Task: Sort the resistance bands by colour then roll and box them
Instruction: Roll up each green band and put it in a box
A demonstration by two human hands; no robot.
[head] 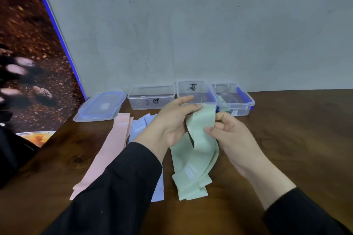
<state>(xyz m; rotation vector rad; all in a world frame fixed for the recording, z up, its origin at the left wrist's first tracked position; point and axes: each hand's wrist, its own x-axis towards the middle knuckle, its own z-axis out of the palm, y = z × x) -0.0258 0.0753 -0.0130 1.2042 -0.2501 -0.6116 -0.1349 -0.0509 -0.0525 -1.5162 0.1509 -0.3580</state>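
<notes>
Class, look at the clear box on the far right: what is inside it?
Inside the right-hand box, one rolled green band shows at its left end. The right hand and the held green band cover the near corner.

A plain grey wall (191, 25), matt and faintly scuffed, fills the view from ten o'clock round to three. Below it a dark brown wooden table (296, 139) with visible grain spreads from four o'clock to eight. At nine o'clock a large panel (24, 53) edged in blue leans against the wall, printed with what may be coffee beans, though it is blurred. Light is soft and even.
</notes>
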